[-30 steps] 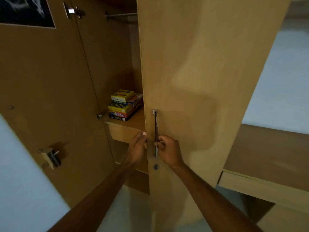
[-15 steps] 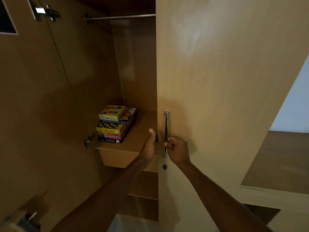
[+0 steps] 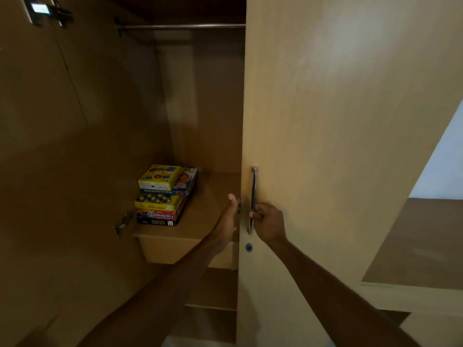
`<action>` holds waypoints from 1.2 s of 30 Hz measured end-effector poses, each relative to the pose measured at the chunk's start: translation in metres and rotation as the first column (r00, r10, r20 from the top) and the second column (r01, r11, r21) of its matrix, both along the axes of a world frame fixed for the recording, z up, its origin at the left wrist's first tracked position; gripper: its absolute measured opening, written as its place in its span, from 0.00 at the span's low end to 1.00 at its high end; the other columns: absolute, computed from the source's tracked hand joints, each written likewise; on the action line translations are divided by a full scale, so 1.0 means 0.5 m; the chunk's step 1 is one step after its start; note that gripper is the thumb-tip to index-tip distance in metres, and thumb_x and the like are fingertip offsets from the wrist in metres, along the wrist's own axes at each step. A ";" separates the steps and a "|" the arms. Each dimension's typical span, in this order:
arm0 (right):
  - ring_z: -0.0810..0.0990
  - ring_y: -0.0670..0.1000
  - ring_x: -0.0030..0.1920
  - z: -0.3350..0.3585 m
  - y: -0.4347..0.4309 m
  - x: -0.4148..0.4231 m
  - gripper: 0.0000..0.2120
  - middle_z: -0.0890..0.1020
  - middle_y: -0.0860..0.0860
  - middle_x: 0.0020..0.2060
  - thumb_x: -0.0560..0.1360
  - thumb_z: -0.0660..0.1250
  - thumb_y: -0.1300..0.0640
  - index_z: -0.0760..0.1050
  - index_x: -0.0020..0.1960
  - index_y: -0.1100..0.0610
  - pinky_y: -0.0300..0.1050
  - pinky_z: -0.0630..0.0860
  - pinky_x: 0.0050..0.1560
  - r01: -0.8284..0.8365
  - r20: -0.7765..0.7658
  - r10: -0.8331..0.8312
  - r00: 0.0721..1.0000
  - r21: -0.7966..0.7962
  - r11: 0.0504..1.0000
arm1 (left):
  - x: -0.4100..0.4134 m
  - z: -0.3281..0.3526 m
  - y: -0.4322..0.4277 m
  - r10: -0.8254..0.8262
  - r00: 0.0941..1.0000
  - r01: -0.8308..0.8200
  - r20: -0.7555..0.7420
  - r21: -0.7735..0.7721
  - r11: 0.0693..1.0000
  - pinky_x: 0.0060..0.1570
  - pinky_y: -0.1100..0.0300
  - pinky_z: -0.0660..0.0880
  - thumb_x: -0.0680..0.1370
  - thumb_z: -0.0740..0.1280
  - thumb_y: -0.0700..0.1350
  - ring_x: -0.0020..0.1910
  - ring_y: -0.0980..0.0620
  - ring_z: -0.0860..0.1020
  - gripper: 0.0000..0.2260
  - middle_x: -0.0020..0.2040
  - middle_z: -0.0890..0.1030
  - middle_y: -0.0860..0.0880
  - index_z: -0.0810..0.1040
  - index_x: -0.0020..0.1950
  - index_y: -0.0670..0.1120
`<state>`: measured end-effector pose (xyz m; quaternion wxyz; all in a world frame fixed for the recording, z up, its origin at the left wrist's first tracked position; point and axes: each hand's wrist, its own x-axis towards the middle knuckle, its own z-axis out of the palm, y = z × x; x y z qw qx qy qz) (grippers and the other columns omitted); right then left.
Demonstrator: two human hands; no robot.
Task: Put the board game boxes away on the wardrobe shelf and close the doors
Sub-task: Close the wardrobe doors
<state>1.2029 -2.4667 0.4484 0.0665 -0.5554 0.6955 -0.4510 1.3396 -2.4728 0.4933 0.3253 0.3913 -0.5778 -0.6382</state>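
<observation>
Board game boxes [image 3: 162, 196], light stiff cardboard, already stacked on the wardrobe shelf [image 3: 208, 221], just left of the half-open right door [image 3: 325, 146]. Right hand [image 3: 269, 222] with fingers [image 3: 257, 214] clamped round the slim metal handle [image 3: 253, 186], probably the best hold for swinging that rigid hinged panel. Left hand [image 3: 229, 219] at the door's edge, fingertips hidden, so cannot tell whether gripping or flat.

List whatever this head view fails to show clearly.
Head view:
- Fingers of the left hand: hidden behind the right door edge.
- Right part of the shelf: behind that door.
- Lids of the lower game boxes: covered by boxes above.
- Left door: cut by the frame edge.
</observation>
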 end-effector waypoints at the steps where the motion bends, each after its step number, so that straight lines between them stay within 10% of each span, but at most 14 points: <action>1: 0.79 0.52 0.33 0.001 -0.003 0.000 0.08 0.81 0.53 0.31 0.74 0.67 0.61 0.77 0.36 0.59 0.51 0.79 0.38 0.005 -0.002 -0.005 1.000 0.004 1.000 | 0.000 0.000 -0.003 0.005 1.000 -0.005 0.003 0.003 1.000 0.74 0.43 0.54 0.79 0.39 0.65 0.77 0.50 0.58 0.33 0.79 0.60 0.49 0.57 0.79 0.50; 8: 0.81 0.53 0.35 -0.006 0.004 -0.007 0.08 0.82 0.53 0.33 0.75 0.65 0.59 0.79 0.38 0.59 0.53 0.79 0.40 -0.074 -0.011 0.075 0.997 0.056 0.996 | 0.026 -0.011 -0.002 0.026 0.999 -0.024 0.026 -0.056 0.998 0.72 0.43 0.60 0.80 0.41 0.64 0.72 0.48 0.68 0.32 0.73 0.69 0.47 0.66 0.74 0.48; 14: 0.81 0.47 0.41 -0.043 0.074 0.003 0.05 0.83 0.48 0.40 0.73 0.67 0.63 0.79 0.48 0.57 0.38 0.77 0.43 -0.119 0.065 0.117 0.991 0.022 0.993 | 0.105 -0.054 0.046 0.266 0.964 -0.264 -0.006 -0.134 0.955 0.46 0.65 0.73 0.79 0.65 0.47 0.60 0.49 0.79 0.09 0.59 0.82 0.48 0.79 0.59 0.49; 18: 0.81 0.50 0.47 -0.078 0.125 0.049 0.15 0.80 0.45 0.46 0.72 0.65 0.54 0.79 0.57 0.58 0.45 0.78 0.51 -0.227 0.183 0.210 0.960 0.076 0.971 | 0.186 -0.095 0.122 0.428 0.903 -0.431 -0.048 -0.091 0.898 0.37 0.75 0.74 0.78 0.66 0.38 0.53 0.50 0.80 0.12 0.57 0.82 0.43 0.78 0.62 0.39; 24: 0.81 0.43 0.45 -0.100 0.214 0.191 0.12 0.83 0.46 0.45 0.75 0.68 0.58 0.78 0.59 0.53 0.31 0.76 0.48 -0.494 0.268 0.441 0.856 0.181 0.850 | 0.342 -0.144 0.297 0.672 0.737 -0.675 -0.075 -0.030 0.737 0.43 0.70 0.75 0.77 0.68 0.36 0.47 0.52 0.80 0.11 0.52 0.84 0.43 0.79 0.59 0.39; 36: 0.82 0.49 0.49 -0.045 0.336 0.583 0.16 0.83 0.49 0.48 0.75 0.68 0.55 0.76 0.62 0.54 0.47 0.80 0.51 -0.831 0.393 0.737 0.550 0.167 0.531 | 0.668 -0.079 0.589 0.936 0.334 -0.897 0.113 -0.266 0.353 0.58 0.57 0.76 0.79 0.67 0.41 0.55 0.54 0.80 0.12 0.56 0.82 0.48 0.78 0.61 0.46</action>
